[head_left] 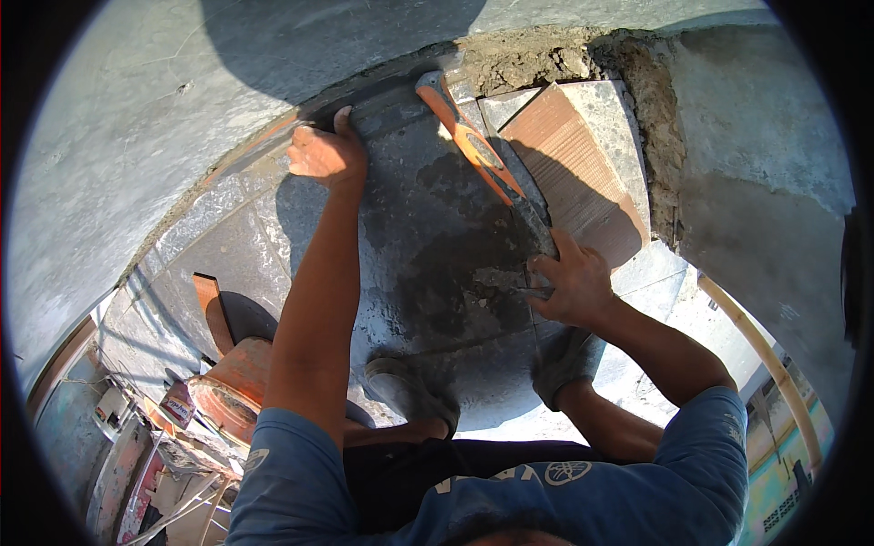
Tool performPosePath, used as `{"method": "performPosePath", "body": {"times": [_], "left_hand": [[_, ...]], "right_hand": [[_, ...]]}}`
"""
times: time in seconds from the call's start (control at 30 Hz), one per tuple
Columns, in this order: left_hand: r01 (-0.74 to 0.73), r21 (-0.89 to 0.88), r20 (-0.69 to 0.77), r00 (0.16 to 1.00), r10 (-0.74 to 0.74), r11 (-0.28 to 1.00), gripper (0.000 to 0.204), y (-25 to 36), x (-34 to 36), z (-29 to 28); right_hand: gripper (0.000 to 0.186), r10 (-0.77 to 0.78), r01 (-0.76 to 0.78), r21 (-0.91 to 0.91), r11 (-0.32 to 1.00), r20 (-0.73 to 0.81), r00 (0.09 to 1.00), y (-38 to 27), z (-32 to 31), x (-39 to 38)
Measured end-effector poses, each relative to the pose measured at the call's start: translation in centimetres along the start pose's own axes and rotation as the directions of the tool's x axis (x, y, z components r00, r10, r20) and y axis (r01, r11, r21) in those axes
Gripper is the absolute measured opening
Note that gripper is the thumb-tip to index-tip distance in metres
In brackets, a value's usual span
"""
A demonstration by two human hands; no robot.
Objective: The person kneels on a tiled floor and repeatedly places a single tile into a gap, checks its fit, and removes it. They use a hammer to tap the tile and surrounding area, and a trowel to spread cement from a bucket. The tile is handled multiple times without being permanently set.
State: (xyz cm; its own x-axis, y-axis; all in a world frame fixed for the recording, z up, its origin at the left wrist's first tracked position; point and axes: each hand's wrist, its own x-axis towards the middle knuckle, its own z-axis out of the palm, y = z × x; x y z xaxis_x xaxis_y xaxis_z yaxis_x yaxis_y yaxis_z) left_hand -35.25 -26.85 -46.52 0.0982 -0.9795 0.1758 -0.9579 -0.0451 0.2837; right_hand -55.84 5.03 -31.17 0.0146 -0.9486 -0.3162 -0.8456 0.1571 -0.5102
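A long orange-handled hammer (473, 146) lies slanted across the grey tiled floor (410, 227), its head near the crumbling mortar edge (546, 59). The right hand (569, 282) grips its handle, fingers curled tight. The left hand (326, 155) presses flat, fingers together, beside a loose brown-backed tile (574, 173).

The grey stone floor tile (428, 227) lies flat in the bed — dusty, with a dark damp patch across its middle — its far edge close under the wall. The hammer (473, 146) lies slanted over it, its orange handle running from the upper left down to the right, the metal head at the far end near the rough mortar edge. A smaller tile (574, 164), brownish and ribbed, leans tilted just beside it.
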Motion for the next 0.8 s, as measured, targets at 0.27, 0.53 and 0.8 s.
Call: {"method": "performPosePath", "body": {"times": [0.27, 0.53, 0.8], "left_hand": [[0.039, 0.049, 0.066, 0.997, -0.042, 0.998, 0.076, 0.4, 0.0, -0.3], [0.028, 0.067, -0.010, 1.000, -0.027, 0.997, 0.073, 0.9, -0.3, -0.6], [0.092, -0.127, 0.016, 0.996, -0.091, 0.988, 0.067, 0.4, -0.4, 0.1]], "right_hand": [[0.046, -0.093, 0.085, -0.085, 0.993, -0.099, 0.991, -0.4, -0.8, 0.0], [0.044, -0.076, 0.071, -0.048, 0.996, -0.115, 0.990, -1.5, -0.9, 0.2], [0.044, -0.189, 0.182, -0.066, 0.981, -0.116, 0.975, -2.1, -0.6, 0.3]]}}
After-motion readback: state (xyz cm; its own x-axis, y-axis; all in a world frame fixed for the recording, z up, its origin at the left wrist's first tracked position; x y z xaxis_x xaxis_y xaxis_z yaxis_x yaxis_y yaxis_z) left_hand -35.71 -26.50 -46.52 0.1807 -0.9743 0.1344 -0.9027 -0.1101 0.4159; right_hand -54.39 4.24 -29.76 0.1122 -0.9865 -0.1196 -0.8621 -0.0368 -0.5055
